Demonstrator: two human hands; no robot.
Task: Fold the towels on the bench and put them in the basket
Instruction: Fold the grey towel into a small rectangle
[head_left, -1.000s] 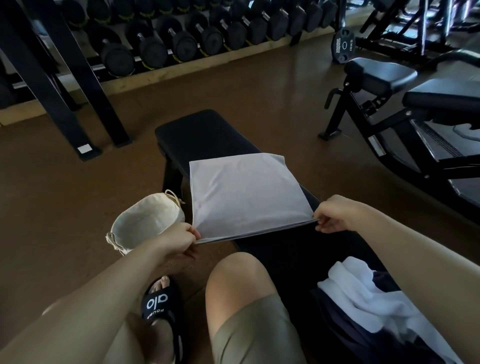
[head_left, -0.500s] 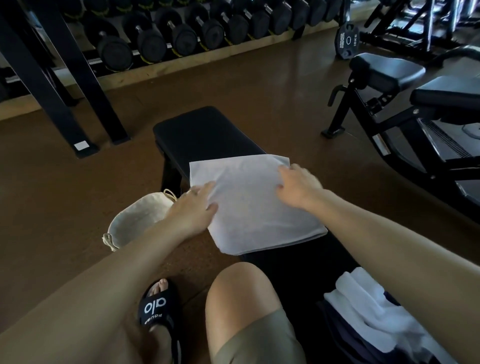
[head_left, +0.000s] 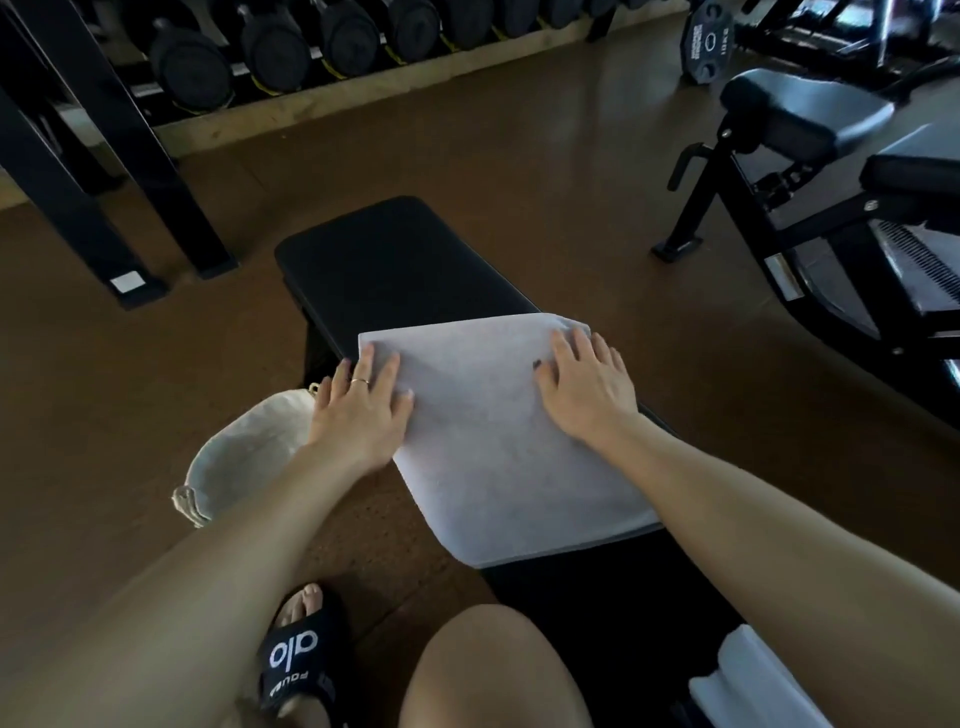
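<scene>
A: Where's the towel (head_left: 498, 447)?

B: Flat on the bench (head_left: 395, 260), folded, near edge overhanging a bit.

A: Hands?

B: Left hand (head_left: 358, 410) and right hand (head_left: 587, 389) lie spread flat on its far corners, pinching nothing, likely smoothing the fold.

A: Basket (head_left: 239, 462)?

B: On the floor just left of the bench, handy for dropping it in. More towels (head_left: 748, 680) wait by the leg.
</scene>
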